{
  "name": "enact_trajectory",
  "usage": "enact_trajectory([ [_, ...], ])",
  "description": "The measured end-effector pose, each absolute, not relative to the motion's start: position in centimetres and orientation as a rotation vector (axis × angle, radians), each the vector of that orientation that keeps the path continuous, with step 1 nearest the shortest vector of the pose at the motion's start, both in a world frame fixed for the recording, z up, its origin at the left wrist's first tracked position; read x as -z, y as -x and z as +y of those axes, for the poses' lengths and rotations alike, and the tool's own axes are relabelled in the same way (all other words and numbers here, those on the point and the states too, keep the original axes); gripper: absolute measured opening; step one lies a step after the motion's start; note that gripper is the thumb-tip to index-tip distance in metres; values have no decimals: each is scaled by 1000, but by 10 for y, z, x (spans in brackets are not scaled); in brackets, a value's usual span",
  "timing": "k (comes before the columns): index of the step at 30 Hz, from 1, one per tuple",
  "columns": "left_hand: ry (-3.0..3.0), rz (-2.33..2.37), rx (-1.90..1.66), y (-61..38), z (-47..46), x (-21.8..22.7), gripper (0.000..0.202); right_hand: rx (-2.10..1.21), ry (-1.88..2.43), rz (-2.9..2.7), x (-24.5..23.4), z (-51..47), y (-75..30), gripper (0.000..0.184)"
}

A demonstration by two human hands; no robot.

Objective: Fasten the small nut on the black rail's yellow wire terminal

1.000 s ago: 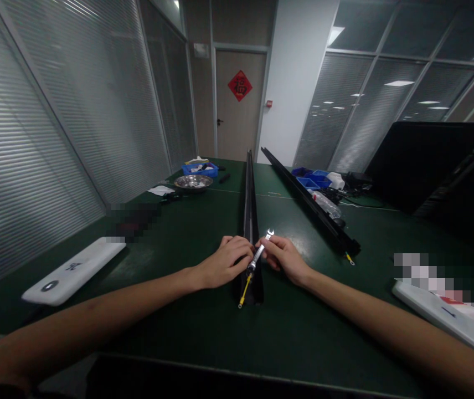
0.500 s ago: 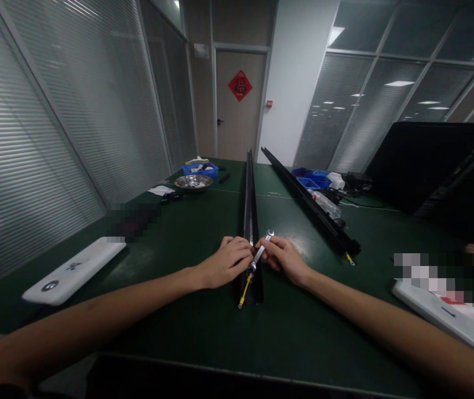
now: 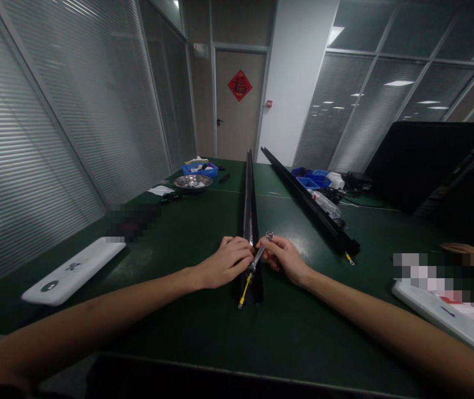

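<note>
A long black rail [image 3: 250, 199] runs away from me down the middle of the green table. My left hand [image 3: 229, 259] lies over its near part, fingers bent around the left side; the fingertips are partly hidden. Between thumb and fingers, my right hand [image 3: 286, 257] pinches a silver wrench [image 3: 261, 254]. The tool slants across the rail, its lower end down at the rail's near end and its upper end above my right thumb. Just below it, a short yellow wire [image 3: 245, 290] with a ring terminal sticks out toward me.
A second black rail [image 3: 309, 199] lies diagonally to the right. Farther back are a metal bowl [image 3: 193, 183], a blue basket [image 3: 200, 170], blue bins [image 3: 312, 182] and a plastic bottle [image 3: 326, 205]. White cases [image 3: 75, 271] flank me. Another person's hand [image 3: 465, 249] rests at far right.
The wrench has rolled a little in my right fingers, so its upper end faces differently. My left hand keeps its place. The other person's hand has reached farther left.
</note>
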State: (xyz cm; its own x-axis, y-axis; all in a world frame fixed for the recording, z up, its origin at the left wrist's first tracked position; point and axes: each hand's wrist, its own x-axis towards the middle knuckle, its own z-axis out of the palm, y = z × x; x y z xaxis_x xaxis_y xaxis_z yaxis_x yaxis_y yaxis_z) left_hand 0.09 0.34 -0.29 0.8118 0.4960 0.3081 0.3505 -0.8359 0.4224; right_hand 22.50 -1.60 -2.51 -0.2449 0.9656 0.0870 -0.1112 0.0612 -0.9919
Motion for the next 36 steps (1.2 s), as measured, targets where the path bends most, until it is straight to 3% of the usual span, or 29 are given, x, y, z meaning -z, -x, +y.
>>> enact_trajectory([
  [36, -2683, 642, -544, -1, 3, 1, 32, -1381, 910, -1278, 24, -17, -225, 31],
])
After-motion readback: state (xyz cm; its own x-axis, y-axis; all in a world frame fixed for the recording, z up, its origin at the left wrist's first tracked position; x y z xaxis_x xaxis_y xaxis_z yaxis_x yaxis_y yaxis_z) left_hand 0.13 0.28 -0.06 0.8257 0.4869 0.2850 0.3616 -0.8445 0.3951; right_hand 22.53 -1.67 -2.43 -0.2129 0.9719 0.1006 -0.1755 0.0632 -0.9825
